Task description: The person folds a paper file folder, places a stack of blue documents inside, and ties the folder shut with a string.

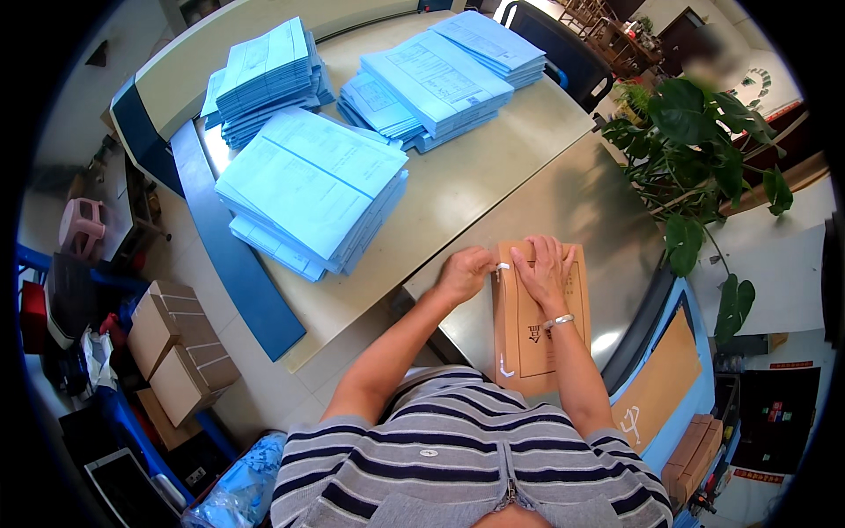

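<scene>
A brown cardboard file box (519,352) with dark printing lies flat on the metal tabletop in front of me. White fastening tabs show along its left edge, one near the top and one near the bottom. At the upper left corner my left hand (466,275) is closed, its fingertips pinched at the upper white tab (503,266). My right hand (545,271) rests on the box's upper part, fingers stretched out and palm down, with a bracelet on the wrist.
Stacks of blue paper folders (308,185) cover much of the cream table (440,189) beyond. A leafy plant (695,158) overhangs at the right. Taped cartons (189,352) and a pink stool (82,222) stand on the left. A dark chair (563,53) is behind the table.
</scene>
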The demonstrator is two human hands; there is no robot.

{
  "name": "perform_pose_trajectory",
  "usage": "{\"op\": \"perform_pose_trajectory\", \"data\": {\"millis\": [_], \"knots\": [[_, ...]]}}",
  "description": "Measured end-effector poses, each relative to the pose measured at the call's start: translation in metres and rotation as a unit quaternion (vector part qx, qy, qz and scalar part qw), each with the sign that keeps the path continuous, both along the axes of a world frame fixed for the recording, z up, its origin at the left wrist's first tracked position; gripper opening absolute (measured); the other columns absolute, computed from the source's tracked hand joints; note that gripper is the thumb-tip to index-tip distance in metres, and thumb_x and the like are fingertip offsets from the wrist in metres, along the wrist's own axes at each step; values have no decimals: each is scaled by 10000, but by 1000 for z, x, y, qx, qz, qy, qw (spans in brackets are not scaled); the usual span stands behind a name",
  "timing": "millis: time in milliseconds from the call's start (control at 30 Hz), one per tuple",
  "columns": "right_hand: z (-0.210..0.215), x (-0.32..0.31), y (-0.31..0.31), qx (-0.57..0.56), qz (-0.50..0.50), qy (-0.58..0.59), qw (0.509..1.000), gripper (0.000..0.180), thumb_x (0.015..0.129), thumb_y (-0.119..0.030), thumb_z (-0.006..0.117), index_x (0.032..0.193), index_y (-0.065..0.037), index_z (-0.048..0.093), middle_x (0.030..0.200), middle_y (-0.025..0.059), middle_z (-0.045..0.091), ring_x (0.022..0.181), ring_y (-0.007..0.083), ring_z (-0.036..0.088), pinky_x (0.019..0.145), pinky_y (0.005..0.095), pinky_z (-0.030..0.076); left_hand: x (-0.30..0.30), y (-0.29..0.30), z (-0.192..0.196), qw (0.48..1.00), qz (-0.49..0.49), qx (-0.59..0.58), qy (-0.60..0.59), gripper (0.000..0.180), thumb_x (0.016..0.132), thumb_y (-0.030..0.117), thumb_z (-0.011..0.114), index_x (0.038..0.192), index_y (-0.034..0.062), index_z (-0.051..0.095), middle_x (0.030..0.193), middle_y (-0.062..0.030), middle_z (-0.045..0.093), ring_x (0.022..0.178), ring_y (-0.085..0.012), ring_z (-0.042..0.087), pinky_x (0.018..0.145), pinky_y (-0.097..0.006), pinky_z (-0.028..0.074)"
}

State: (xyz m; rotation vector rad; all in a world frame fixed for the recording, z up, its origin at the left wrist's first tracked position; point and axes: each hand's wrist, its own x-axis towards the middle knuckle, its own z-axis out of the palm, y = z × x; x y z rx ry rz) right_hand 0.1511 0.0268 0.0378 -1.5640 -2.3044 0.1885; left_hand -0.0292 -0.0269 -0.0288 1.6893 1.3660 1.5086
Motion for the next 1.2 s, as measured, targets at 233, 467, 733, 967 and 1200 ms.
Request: {"op": "perform_pose_trajectory", "data": {"millis": [233, 467, 733, 967, 1200], "knots": [[-2, 0, -1, 2, -3, 1, 1000, 392, 911, -477, 630, 1111, -142, 605, 1188, 38, 605, 1293, 285, 460, 1163, 649, 81, 9, -14, 0, 999, 18, -3, 37, 63, 831, -19, 672, 865, 33, 664, 779, -140, 624, 723, -350, 632, 631, -429, 501], [-1, -4, -3, 9, -6, -4, 1000, 382, 905, -468, 636, 1097, -140, 602, 1166, 35, 605, 1278, 280, 468, 1164, 654, 78, 15, -30, 6, 995, 12, -30, 90, 199, 783, -101, 591, 914, 26, 668, 814, -130, 647, 729, -337, 649, 651, -417, 527], [-15, 9, 0, 26, 0, 37, 999, 471, 919, -462, 619, 1254, -134, 571, 1426, 93, 498, 1413, 328, 369, 1146, 703, 84, 11, -25, 9, 993, 17, -95, 70, 329, 833, -89, 528, 1092, 53, 674, 895, -123, 675, 783, -321, 659, 719, -422, 540], [1, 7, -70, -27, 84, -72, 994, 620, 964, -431, 592, 1499, -163, 430, 1609, 86, 318, 1506, 340, 234, 1159, 684, 113, 22, 19, 44, 984, 89, 79, 130, 347, 849, -10, 605, 1195, 3, 604, 1221, -193, 614, 1102, -382, 588, 934, -438, 482], [29, 45, -188, -151, 181, 42, 971, 516, 954, -384, 634, 1399, -137, 552, 1516, 82, 467, 1478, 303, 320, 1188, 570, 212, 23, 55, 2, 988, -55, -36, 140, 309, 932, 205, 648, 1159, -5, 644, 1136, -181, 660, 1081, -362, 593, 962, -439, 466]]}}
